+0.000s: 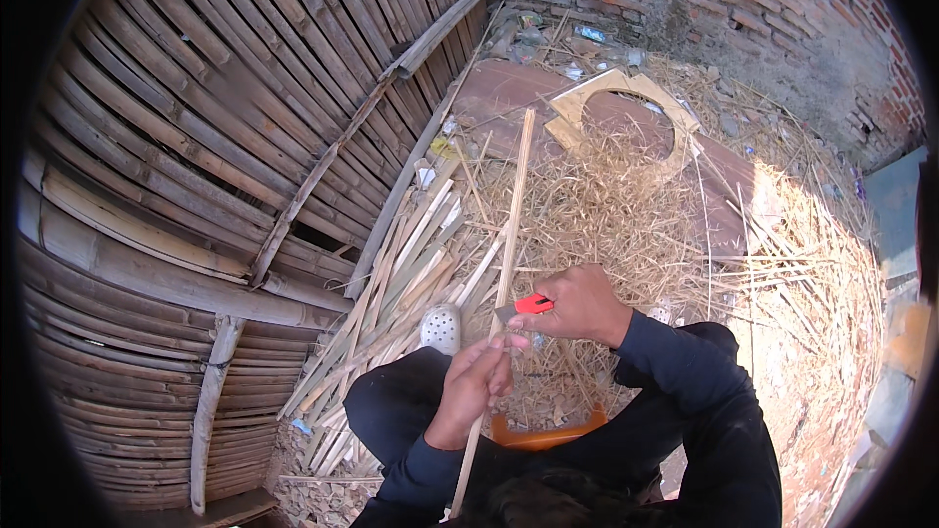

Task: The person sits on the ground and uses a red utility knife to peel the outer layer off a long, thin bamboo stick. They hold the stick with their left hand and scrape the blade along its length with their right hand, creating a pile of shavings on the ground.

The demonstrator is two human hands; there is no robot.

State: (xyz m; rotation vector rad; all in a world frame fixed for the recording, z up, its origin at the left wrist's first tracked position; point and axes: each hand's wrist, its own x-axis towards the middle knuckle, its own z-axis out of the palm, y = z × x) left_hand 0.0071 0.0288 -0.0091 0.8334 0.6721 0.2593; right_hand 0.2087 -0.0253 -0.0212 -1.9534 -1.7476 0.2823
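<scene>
The left hand (474, 383) wraps its fingers tight around a long bamboo strip (506, 269) that points up over the straw pile (626, 225). The right hand (579, 305) grips a red-handled knife (528, 306) — blade touching the strip — beside cut bamboo slats (406, 279).

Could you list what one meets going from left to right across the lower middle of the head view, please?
Woven bamboo wall → pile of split bamboo strips → white perforated clog → left hand gripping the long bamboo strip → right hand holding a red-handled knife → straw shavings.
</scene>
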